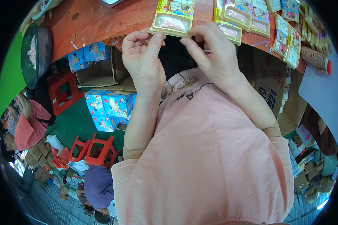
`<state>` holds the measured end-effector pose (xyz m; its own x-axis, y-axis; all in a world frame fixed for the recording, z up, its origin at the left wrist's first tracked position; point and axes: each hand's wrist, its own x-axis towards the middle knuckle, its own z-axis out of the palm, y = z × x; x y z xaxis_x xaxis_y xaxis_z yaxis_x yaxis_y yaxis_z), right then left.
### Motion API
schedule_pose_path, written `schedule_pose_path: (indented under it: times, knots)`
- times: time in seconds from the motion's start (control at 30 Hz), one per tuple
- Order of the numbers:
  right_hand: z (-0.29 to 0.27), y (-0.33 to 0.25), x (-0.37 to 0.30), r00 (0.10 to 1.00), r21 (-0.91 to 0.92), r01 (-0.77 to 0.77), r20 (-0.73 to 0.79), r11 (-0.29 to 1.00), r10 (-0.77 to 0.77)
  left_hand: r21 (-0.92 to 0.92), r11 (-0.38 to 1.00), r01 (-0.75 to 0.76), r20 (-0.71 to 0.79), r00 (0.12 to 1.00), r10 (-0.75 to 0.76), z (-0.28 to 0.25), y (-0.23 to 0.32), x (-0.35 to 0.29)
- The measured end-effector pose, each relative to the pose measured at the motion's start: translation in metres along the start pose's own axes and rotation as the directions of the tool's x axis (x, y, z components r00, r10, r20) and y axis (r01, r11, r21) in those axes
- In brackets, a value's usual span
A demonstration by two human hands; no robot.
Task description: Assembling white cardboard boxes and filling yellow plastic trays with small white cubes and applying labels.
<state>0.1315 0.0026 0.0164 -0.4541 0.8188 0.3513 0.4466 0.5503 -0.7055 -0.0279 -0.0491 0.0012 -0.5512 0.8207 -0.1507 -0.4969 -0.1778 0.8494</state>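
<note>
At the edge of the red table (112,24), one yellow pack (172,23) lies flat, with a clear, shiny bag in its bottom part. Two bare hands are close to it. The left hand (144,62) is by the pack's near left corner. Its fingers are curled in and its thumb sticks up close to them. The right hand (216,52) is by the near right corner. Its fingers are bent, and its thumb points toward the pack. I cannot tell if either hand is pinching something or touching the pack.

More packs (248,17) lie on the table to the right, some on top of others. Farther right is a bottle (314,60) with a red cap. A dark green tub (45,52) is on the left. Blue boxes (116,105) and red stools (99,150) are lower down.
</note>
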Motion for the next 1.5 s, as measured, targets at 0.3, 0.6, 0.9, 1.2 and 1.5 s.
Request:
schedule_pose_path:
  times: [0.3,0.6,0.9,1.2,1.5]
  knots:
    - [0.005,0.01,0.006,0.972,-0.296,0.226,0.013,0.928,-0.233,-0.025,0.99,0.139,0.012,0.99,-0.139,0.006,-0.005,-0.003]
    - [0.003,0.018,0.01,0.947,-0.29,0.314,0.029,0.904,-0.319,-0.015,0.991,0.134,0.039,0.99,-0.133,0.011,-0.006,-0.005]
    - [0.008,0.023,0.01,0.991,-0.104,0.133,0.023,0.986,-0.131,0.175,0.984,-0.017,0.12,0.993,-0.005,0.017,-0.014,0.003]
    - [0.0,0.021,0.015,0.979,0.204,-0.162,0.155,0.965,0.132,0.521,0.778,-0.351,0.315,0.926,0.207,0.017,-0.016,0.009]
    - [-0.005,0.017,0.014,0.984,0.134,-0.155,0.107,0.979,0.141,0.438,0.873,-0.216,0.31,0.948,0.079,0.028,-0.007,0.001]
